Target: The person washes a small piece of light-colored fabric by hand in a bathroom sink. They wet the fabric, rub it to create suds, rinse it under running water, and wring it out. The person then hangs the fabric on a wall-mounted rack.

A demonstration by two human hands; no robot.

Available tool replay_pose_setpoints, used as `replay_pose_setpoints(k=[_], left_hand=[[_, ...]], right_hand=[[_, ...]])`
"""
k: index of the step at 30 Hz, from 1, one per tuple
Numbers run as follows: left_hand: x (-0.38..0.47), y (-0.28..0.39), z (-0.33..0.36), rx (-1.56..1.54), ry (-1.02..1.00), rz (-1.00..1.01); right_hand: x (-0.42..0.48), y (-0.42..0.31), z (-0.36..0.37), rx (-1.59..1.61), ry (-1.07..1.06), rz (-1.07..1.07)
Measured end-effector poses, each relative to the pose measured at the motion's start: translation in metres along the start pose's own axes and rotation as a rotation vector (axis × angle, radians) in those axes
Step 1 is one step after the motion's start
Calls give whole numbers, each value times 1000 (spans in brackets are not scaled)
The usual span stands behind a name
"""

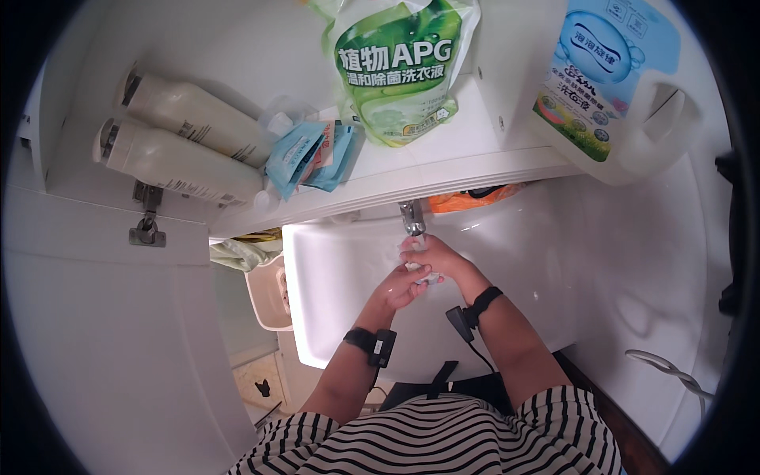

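Observation:
Both of my hands are together over a white sink basin [504, 285], just below a chrome faucet [412, 218]. Water appears to run from the spout onto them. A small whitish item [423, 272], partly see-through or wet, lies between the hands; its kind is too unclear to tell. My left hand [402, 286] holds it from the lower left with fingers bent. My right hand [432, 254] covers it from above, its fingers under the spout. Black straps with small dark devices are around both wrists.
Above the basin, an open cabinet shelf [415, 178] holds two white pump bottles [178, 160], blue packets [306, 157] and a green detergent pouch [401, 77]. A large detergent jug [599, 89] stands at right. An orange package [469, 199] lies behind the faucet; a beige plastic bin [267, 297] is at left.

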State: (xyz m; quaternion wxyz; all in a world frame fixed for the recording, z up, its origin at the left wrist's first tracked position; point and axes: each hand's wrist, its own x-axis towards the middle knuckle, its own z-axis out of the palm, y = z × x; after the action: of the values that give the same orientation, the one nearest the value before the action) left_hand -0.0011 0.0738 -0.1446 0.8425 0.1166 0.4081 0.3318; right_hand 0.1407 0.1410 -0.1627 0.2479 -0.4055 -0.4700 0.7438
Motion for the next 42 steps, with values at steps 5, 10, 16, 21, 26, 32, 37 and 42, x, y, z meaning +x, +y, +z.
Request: replay_pose_setpoints(k=[5,10,16,21,26,32,37,42], left_hand=[[2,16,6,206,85,-7],[4,13,-1,408,170,-94],[21,-11,21,906,404,142],[18,1,9,820,208,114],[10,3,2,98,178,245],[15,4,-1,-357,128,436],[10,10,2,-505,3,365],[3,8,3,-425,177,377]], right_hand=[[14,-25,2,-133,-53,129],[26,-19,18,-454,8,137],[46,51,6,-817,130,-50],[10,-16,-7,-217,66,208],[-20,9,-53,166,-30,63],[-48,5,-57,-149,-37,210],[-41,16,-49,-404,-5,156],[-39,9,-63,-166,203,-21]])
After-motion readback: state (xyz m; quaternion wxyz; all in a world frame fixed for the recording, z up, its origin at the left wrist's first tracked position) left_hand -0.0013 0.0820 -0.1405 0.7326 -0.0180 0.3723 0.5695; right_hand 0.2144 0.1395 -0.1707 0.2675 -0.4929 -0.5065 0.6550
